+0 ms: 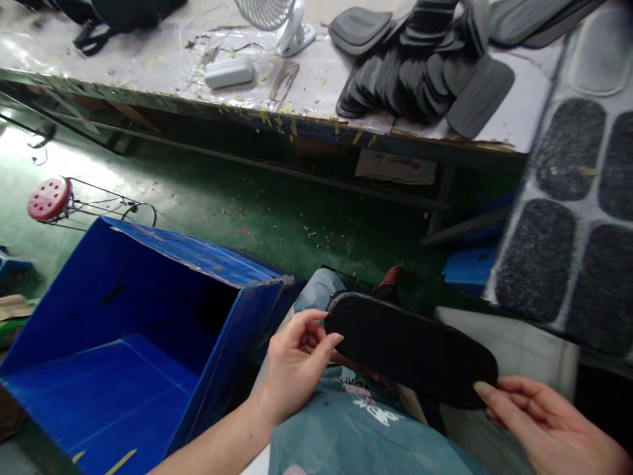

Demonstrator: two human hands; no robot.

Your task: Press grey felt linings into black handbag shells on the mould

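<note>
Off to the left of the left hand, a big blue bin [123,343] is sitting open and tilted toward the person, mouth facing the lap, so stuff can probably be dropped in without much of a reach. Nothing is showing inside it from this angle.

The left hand [295,359] is pinching the near end of a black insole [410,346], thumb on top and fingers curled underneath, a light grip rather than a squeeze. The insole is hanging flat across the lap between both hands, dark side up, held by its two ends, which looks like a way of keeping the whole face in view for a once-over. That's my read anyway.

The right hand [548,422] is taking the other end, fingers mostly spread and loose, with the thumb tip pressing the rim and the rest cupping below.

Beyond the hands, across the green floor [277,211], a workbench [163,66] is carrying a heap of dark pads [420,72], a small fan [281,20] and a white case [229,71]. Just above the right hand, a gray sheet [568,218] with rounded dark cutouts is leaning in close, easy to grab from.
</note>
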